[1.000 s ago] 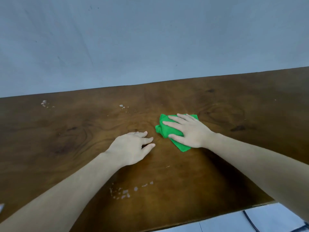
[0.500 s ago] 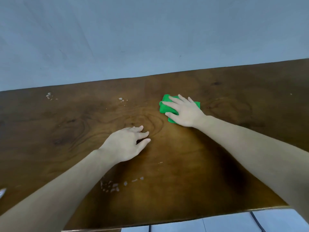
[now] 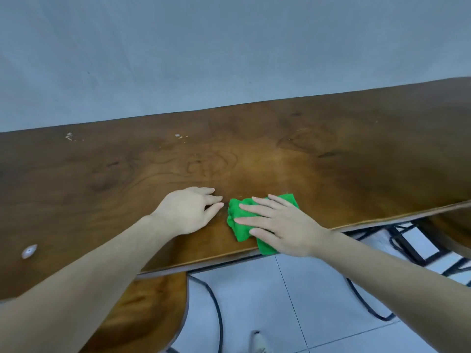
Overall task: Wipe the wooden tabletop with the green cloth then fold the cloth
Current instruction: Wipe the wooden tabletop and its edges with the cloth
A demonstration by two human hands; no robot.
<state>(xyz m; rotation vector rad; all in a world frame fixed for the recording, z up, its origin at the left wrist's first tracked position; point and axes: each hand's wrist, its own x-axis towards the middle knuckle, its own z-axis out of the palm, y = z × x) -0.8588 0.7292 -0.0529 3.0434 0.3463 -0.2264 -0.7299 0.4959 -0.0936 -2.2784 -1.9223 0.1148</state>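
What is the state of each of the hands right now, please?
Left hand: open, resting on the wooden tabletop, holding nothing.
Right hand: open, straight fingers pressing the green cloth flat near the table's front edge.

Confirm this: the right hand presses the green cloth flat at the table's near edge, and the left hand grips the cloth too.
Not quite. In the head view the left hand rests on the bare tabletop beside the green cloth, not gripping it. The right hand does press it at the near edge.
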